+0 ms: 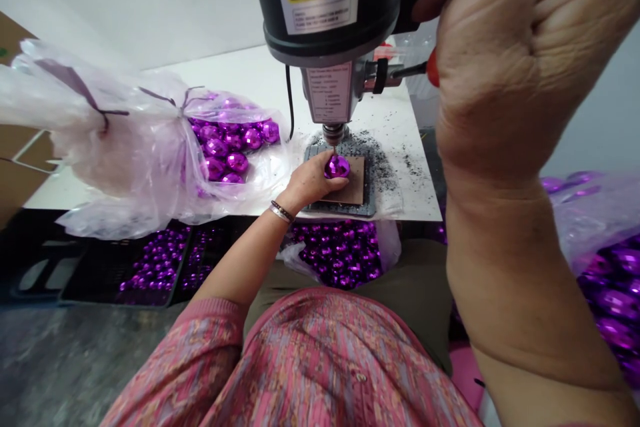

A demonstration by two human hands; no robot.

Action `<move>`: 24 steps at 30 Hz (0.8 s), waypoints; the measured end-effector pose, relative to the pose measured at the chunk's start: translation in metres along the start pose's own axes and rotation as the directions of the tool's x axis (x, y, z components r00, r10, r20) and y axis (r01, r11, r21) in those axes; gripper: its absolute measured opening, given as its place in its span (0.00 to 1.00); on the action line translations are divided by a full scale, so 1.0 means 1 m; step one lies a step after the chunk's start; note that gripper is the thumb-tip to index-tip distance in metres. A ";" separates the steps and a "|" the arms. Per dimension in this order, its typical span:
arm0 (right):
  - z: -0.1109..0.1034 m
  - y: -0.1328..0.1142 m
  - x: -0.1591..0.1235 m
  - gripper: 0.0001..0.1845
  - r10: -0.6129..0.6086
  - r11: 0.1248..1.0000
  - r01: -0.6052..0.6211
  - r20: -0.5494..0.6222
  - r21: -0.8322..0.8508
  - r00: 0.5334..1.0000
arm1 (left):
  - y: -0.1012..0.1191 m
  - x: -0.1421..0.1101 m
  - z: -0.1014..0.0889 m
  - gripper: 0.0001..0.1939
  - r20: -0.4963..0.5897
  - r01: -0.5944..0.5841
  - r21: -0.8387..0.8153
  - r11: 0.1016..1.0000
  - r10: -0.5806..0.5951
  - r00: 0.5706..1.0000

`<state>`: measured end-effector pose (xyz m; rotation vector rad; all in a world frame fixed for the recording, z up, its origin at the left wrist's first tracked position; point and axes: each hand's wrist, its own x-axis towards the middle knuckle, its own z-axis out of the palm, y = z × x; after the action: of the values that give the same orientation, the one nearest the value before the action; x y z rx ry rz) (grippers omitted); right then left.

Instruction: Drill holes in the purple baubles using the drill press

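Observation:
My left hand (311,181) pinches a shiny purple faceted bead (337,166) on a brown pad (354,185), directly under the bit (333,138) of a bench drill (334,20). The bit's tip meets the top of the bead. Raised close to the camera, my right hand (505,53) is closed in a fist round the drill's feed lever (419,69), whose red end shows at my fingers. Grey drilling dust (387,161) lies scattered around the pad on the white table (240,77).
A clear plastic bag (150,147) of purple beads lies on the table at the left. Black crates (150,270) with more beads sit below the table edge. Another bag of beads (613,280) is at the right, and one (340,257) rests in front of my lap.

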<state>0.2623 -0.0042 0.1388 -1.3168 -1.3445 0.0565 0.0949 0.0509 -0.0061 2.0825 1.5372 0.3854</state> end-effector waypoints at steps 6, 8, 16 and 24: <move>0.000 0.004 0.000 0.19 -0.052 0.996 0.051 0.010 0.073 0.999 | -0.010 -0.001 0.013 0.28 -0.065 -0.009 -0.110 0.994 0.001 0.998; -0.001 0.006 -0.001 0.19 -0.075 0.996 0.074 0.016 0.053 0.997 | -0.011 0.000 0.017 0.26 -0.091 -0.015 -0.132 0.991 0.003 0.996; 0.005 0.033 -0.025 0.20 -0.385 0.923 0.383 -0.083 -0.046 0.919 | -0.014 0.000 0.022 0.25 -0.124 -0.034 -0.163 0.986 0.014 0.992; 0.010 0.046 -0.041 0.21 -0.387 0.921 0.382 -0.099 -0.074 0.917 | -0.013 0.000 0.023 0.26 -0.127 -0.049 -0.163 0.986 0.028 0.991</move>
<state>0.2698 -0.0088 0.0775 -1.0598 -1.4937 -0.3219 0.0962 0.0484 -0.0325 1.9935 1.4822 0.6463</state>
